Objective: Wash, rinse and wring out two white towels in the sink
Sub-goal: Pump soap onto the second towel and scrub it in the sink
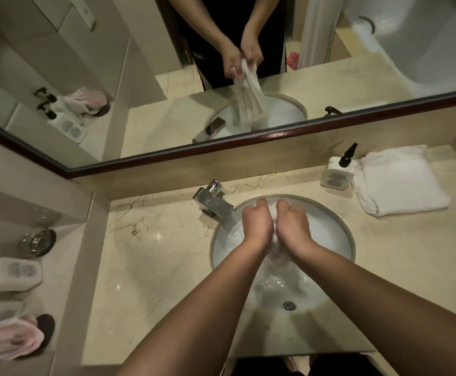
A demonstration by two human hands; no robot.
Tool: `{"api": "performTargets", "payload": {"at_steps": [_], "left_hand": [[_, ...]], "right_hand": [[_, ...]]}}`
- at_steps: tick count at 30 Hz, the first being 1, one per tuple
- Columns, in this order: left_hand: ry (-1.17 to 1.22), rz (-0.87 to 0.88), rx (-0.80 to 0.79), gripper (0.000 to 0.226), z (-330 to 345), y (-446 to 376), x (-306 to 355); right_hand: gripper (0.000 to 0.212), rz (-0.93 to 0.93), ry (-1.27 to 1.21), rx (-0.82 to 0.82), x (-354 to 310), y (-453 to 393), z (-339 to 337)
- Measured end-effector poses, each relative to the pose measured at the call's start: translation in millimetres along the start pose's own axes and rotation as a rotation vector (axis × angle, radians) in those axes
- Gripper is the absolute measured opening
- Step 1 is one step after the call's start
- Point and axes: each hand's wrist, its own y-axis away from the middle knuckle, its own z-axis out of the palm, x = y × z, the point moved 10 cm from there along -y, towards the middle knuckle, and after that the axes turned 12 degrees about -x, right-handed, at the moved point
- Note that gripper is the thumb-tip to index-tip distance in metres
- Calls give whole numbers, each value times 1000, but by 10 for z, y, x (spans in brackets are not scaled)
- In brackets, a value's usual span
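Over the round white sink (340, 229), my left hand (256, 223) and my right hand (292, 223) are side by side, both gripping the top of a wet white towel (274, 264). The towel hangs down between my wrists into the basin, blurred. The mirror (167, 112) shows the same towel bunched in both hands and trailing into the bowl. A second white towel (400, 180) lies folded on the counter at the right, dry-looking, apart from both hands.
A chrome faucet (214, 203) stands at the sink's left rim. A white pump bottle (336, 172) sits beside the folded towel. The left ledge holds a glass dish (38, 242), another bottle (14, 274) and a pink cloth (9, 340). The drain (289, 305) is near the basin's front.
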Motion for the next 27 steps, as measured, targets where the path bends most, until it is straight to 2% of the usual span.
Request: {"api": "performTargets", "payload": {"at_steps": [2, 5, 7, 10, 14, 18, 20, 24, 27], "left_hand": [[8, 12, 12, 32, -30, 8, 1], [-58, 50, -117, 40, 247, 109, 9], [-60, 27, -80, 43, 210, 87, 16], [-14, 3, 19, 37, 2, -15, 14], [-57, 7, -89, 40, 294, 132, -60], [16, -65, -9, 34, 136, -45, -149], [73, -88, -19, 30, 133, -71, -236], [68, -73, -110, 36, 402, 25, -390], [93, -116, -82, 38, 309, -105, -543]], "right_hand": [[41, 2, 3, -36, 29, 47, 29], [42, 56, -49, 42, 41, -88, -173], [42, 60, -65, 50, 63, -58, -167], [42, 47, -58, -27, 135, 90, 17], [40, 81, -112, 41, 143, -87, -188], [41, 80, -78, -16, 256, -27, -44], [42, 57, -50, -41, 251, -19, -21], [40, 113, -112, 57, 332, -213, -228], [40, 139, -165, -31, 540, -211, -27]]}}
